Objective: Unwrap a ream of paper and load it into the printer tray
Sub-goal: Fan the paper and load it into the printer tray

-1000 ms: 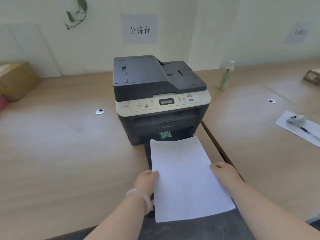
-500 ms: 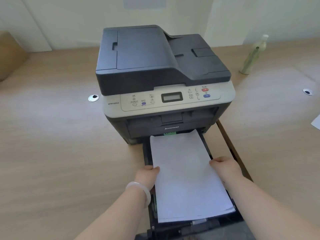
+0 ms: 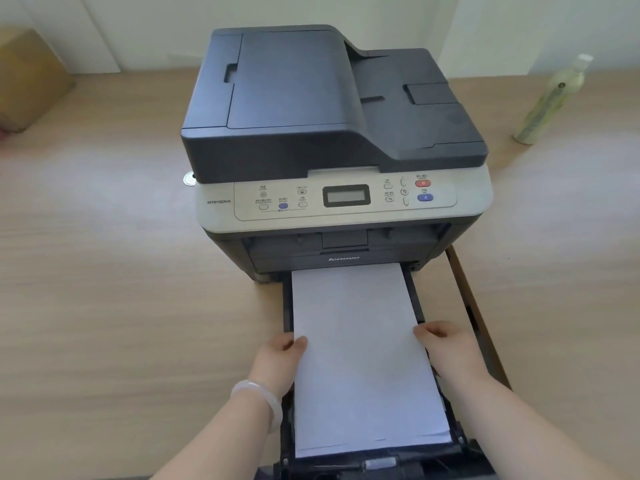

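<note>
Both hands point(image 3: 363, 355) gripping paper stack point(image 3: 360, 358)

White paper stack point(image 3: 360, 358) flat in pulled-out black tray point(image 3: 286, 306), dark grey printer point(image 3: 332, 140)

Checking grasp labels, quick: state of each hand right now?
Left hand: closed on the left edge of the paper stack.
Right hand: closed on the stack's right edge, over the printer tray.

We see a pale wood-grain table point(image 3: 104, 289). At its far left edge sits a brown cardboard box point(image 3: 27, 77); at far right a light green bottle point(image 3: 554, 98) with a white cap stands upright, near the white wall point(image 3: 156, 26) behind.
</note>
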The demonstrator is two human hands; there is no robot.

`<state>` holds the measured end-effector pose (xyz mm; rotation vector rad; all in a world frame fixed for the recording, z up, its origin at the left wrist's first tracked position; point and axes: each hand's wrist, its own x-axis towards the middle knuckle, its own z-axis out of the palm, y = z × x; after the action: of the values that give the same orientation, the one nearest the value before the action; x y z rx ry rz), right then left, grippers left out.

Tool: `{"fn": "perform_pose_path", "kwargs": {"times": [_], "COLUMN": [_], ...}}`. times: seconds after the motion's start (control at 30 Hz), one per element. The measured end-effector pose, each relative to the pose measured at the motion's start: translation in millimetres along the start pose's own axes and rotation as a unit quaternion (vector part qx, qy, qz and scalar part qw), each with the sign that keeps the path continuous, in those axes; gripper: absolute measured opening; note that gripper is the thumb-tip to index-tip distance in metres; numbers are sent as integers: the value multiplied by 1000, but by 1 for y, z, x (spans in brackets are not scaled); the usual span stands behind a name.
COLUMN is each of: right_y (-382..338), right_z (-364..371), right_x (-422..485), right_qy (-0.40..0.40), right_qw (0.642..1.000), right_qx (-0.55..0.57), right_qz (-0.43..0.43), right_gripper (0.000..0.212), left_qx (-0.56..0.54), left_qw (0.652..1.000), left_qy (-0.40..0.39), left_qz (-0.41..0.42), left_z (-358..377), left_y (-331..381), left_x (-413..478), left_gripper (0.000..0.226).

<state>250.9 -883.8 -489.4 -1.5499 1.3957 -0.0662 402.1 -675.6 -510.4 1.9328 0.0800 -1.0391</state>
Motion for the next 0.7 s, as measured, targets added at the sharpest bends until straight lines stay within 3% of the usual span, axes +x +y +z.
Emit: {"fn": "perform_pose_path", "kwargs": {"times": [0.1, 0.37, 0.47, 0.6, 0.7], "right_y": [-7, -9, -5, 1, 6], "right_z": [3, 7, 5, 4, -2], "right_x": [5, 14, 16, 15, 10], "right_qy": [0, 6, 14, 11, 19], "right_qw": [999, 977, 970, 964, 965], "right_qx": [-37, -194, -211, -219, -205], "right_qz": [-25, -93, -122, -151, -160], "right_gripper": [21, 26, 26, 30, 30], "left_qx": [43, 196, 317, 473, 480], "left_qw": [999, 980, 948, 878, 873], "left_qy": [1, -17, -14, 38, 47], "left_qz": [7, -23, -7, 64, 80], "left_z": [4, 6, 6, 6, 1], "left_y": [11, 33, 39, 44, 41], "left_x": [6, 12, 13, 12, 9], "left_gripper": [20, 35, 34, 33, 31]}}
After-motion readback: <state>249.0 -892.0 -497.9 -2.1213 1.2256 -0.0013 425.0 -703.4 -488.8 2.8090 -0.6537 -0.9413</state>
